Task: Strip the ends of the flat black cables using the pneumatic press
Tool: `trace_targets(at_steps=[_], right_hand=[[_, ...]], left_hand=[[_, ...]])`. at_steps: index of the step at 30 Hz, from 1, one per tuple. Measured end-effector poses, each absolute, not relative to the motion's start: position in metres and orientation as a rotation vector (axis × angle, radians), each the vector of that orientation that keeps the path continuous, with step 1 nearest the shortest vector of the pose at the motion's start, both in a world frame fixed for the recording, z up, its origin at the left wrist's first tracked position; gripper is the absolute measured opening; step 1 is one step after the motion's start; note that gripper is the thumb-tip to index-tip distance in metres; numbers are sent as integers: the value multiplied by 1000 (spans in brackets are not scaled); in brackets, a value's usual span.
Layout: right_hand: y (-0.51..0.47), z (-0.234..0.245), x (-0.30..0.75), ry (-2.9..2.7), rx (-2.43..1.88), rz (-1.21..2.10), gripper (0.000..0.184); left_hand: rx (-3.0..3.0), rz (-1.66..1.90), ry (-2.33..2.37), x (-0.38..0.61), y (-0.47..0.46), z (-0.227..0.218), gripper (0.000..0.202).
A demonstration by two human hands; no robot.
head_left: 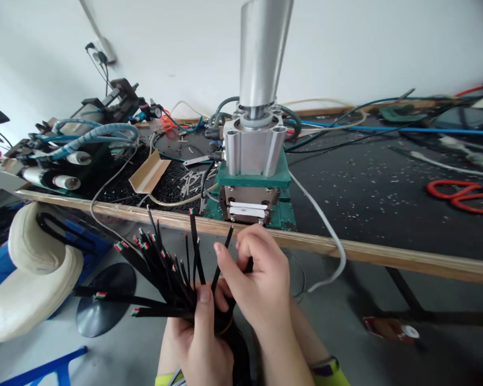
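In my left hand (203, 338) is a thick bundle of black cables (169, 284), gripped low with the thumb across its front. The cable ends fan out up and to the left, showing small red, white and green wire tips. A band seems to circle the bundle below my thumb. My right hand (261, 273) is at the bundle's right side, fingers curled, with a bit of black cable (249, 264) showing between thumb and fingers. One single cable (227, 238) stands up by the right thumb. Just beyond the hands is a pneumatic press (255, 150) on a green base, with white strips at its front.
The wooden table edge (366, 249) runs across in front of me. Red-handled scissors (459, 194) lie at the right. A folded cardboard piece (148, 172) and white scraps (191, 182) are left of the press. Another machine (76, 142) stands far left, above a white roll (28, 300).
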State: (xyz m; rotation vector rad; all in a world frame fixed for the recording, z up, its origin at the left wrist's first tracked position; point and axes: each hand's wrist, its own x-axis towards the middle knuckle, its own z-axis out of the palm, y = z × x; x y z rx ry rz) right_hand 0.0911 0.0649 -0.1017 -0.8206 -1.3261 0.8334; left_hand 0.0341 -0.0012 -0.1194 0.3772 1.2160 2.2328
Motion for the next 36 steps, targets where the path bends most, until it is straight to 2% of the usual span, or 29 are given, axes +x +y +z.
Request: trace_targets(at_steps=[2,3,4,8,13,17,21,36], right_hand=[[64,-100,92,-1372,-809,554,33],[65,-99,93,-1427,-766,526,22],[65,-98,95,-1499,-704,557,19],[66,-96,102,-1692,-588,879,35],[67,-95,100,-1532,-640,1064,24],[71,-95,93,-1331,-828,1154,44],[77,-100,91,-1140,-859,1342,47],[95,-100,100,-1038,-771,1530,50]], left_hand=[[379,2249,1238,32,-2,-118,50],[378,2255,1251,31,-3,-119,49],[366,2263,1266,30,-3,-119,48],[222,2253,1339,29,-3,-122,45],[171,2162,1346,30,1,-121,43],[238,2141,1328,32,5,-118,36],[275,2110,1317,36,8,-117,36],[205,2147,1404,49,20,-118,39]])
